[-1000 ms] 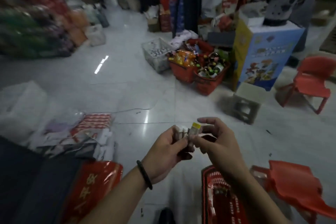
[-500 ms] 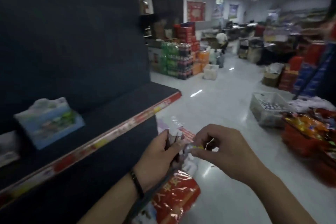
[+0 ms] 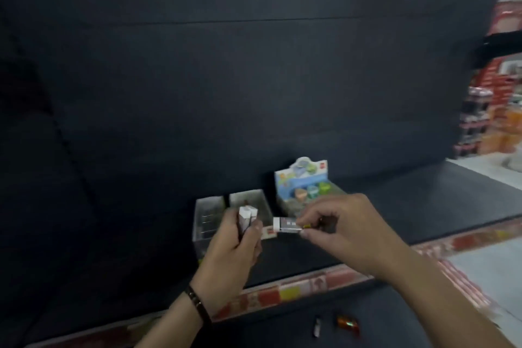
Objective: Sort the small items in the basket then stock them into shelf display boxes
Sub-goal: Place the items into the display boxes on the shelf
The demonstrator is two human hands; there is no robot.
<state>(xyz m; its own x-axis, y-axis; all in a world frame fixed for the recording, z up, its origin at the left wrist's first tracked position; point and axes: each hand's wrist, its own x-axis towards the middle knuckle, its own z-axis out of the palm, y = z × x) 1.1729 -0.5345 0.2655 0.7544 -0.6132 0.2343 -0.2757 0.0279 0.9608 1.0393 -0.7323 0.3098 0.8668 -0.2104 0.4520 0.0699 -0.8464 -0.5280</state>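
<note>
I face a dark shelf (image 3: 395,223) with three display boxes at its back. My left hand (image 3: 234,246) grips a small bundle of white packets (image 3: 246,217) upright, in front of two grey open-topped boxes (image 3: 207,216) (image 3: 251,202). My right hand (image 3: 341,223) pinches one small white packet (image 3: 285,225) lying sideways, its free end pointing left toward the bundle. Behind my right hand stands a blue and green printed display box (image 3: 303,186) with small coloured items inside.
A red and yellow price strip (image 3: 296,289) runs along the shelf's front edge. On the lower shelf lie a small grey item (image 3: 317,329) and an orange wrapped item (image 3: 348,324). Stacked red goods (image 3: 500,110) show at the far right beyond the shelf end.
My view has swung from the floor and baskets round to the shelf. My right hand has drawn one packet out of the bundle and now holds it apart, to the right.
</note>
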